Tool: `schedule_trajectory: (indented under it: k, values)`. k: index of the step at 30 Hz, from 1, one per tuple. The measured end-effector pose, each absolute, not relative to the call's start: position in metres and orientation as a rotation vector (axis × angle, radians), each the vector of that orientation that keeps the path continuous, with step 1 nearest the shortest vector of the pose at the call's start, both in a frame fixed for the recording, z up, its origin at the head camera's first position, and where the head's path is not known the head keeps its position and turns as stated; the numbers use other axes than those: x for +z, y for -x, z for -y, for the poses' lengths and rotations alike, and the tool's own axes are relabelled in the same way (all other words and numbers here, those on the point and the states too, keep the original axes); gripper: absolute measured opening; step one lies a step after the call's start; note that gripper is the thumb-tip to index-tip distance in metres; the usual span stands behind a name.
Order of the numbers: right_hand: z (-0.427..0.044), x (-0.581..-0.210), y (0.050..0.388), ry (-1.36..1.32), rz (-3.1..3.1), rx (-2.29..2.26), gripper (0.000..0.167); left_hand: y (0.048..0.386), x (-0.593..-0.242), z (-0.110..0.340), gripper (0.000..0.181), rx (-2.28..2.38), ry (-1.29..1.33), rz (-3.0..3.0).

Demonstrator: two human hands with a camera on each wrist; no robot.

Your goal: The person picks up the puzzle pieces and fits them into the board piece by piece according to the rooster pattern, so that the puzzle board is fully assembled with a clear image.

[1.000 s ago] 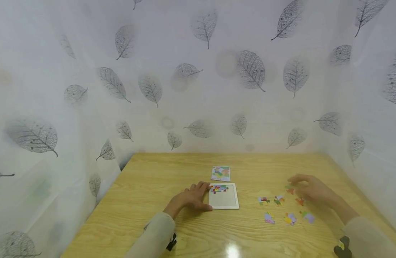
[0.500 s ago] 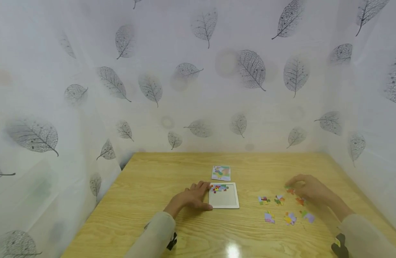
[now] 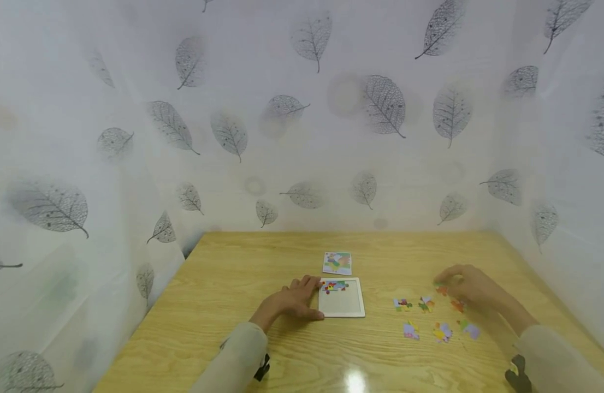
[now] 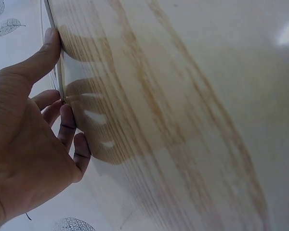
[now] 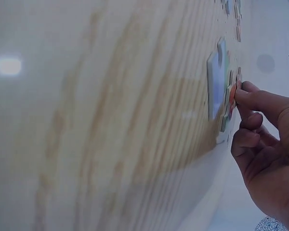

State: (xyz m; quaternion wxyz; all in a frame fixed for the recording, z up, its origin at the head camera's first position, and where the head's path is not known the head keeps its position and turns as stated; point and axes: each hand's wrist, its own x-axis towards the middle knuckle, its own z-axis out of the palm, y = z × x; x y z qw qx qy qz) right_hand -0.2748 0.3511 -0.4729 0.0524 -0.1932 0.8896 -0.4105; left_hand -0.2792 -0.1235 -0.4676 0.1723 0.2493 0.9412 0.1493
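My left hand (image 3: 294,299) is spread against the left edge of a white tray (image 3: 341,305) on a wood-grain table (image 3: 233,265), thumb at the near corner and fingertips by the far one. A joined puzzle strip (image 3: 333,286) sits in the tray's far left corner, with a picture card (image 3: 337,263) lying just beyond the tray. To the right, well apart from it, my right hand (image 3: 469,286) brings thumb and forefinger to an orange piece (image 3: 442,290); I cannot tell whether they pinch it. Six more pieces (image 3: 426,304) lie loose nearby. Leaf-print sheeting (image 3: 302,136) hangs behind.
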Motion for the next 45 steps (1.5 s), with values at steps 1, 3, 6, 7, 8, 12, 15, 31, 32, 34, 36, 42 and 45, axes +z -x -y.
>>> schedule_trajectory:
  k: [1,3,6,7,8,12,15,31,32,34,36,42,45]
  values:
    - [-0.35,-0.473,0.274,0.585,-2.713,-1.238,0.027,0.279,-0.467,0.123,0.086,0.423,-0.708,-2.67]
    - [-0.347,-0.472,0.274,0.582,-2.716,-1.228,0.027,0.278,-0.467,0.123,0.086,0.42,-0.707,-2.67]
    - [-0.341,-0.47,0.274,0.56,-2.682,-1.246,0.032,0.278,-0.466,0.123,0.086,0.414,-0.704,-2.67]
    - [-0.338,-0.469,0.274,0.533,-2.668,-1.256,0.034,0.277,-0.466,0.122,0.086,0.413,-0.702,-2.671]
    - [-0.336,-0.467,0.274,0.52,-2.662,-1.262,0.034,0.277,-0.466,0.122,0.086,0.412,-0.702,-2.672]
    - [-0.324,-0.461,0.276,0.479,-2.655,-1.25,0.036,0.277,-0.465,0.122,0.085,0.421,-0.7,-2.67]
    - [-0.314,-0.458,0.277,0.478,-2.684,-1.234,0.03,0.277,-0.465,0.122,0.086,0.435,-0.702,-2.666]
    - [-0.251,-0.463,0.29,0.748,-2.772,-1.274,0.016,0.277,-0.462,0.122,0.087,0.43,-0.7,-2.661]
    - [-0.246,-0.462,0.29,0.775,-2.771,-1.275,0.016,0.277,-0.462,0.122,0.087,0.432,-0.7,-2.66]
    - [-0.238,-0.461,0.292,0.82,-2.751,-1.294,0.017,0.276,-0.462,0.122,0.087,0.436,-0.705,-2.662]
    - [-0.229,-0.461,0.293,0.843,-2.731,-1.309,0.017,0.275,-0.462,0.123,0.086,0.438,-0.71,-2.664]
    - [-0.207,-0.46,0.295,0.83,-2.712,-1.325,0.015,0.276,-0.463,0.123,0.085,0.439,-0.722,-2.669]
    - [-0.197,-0.463,0.296,0.776,-2.699,-1.323,0.014,0.276,-0.462,0.122,0.085,0.442,-0.723,-2.666]
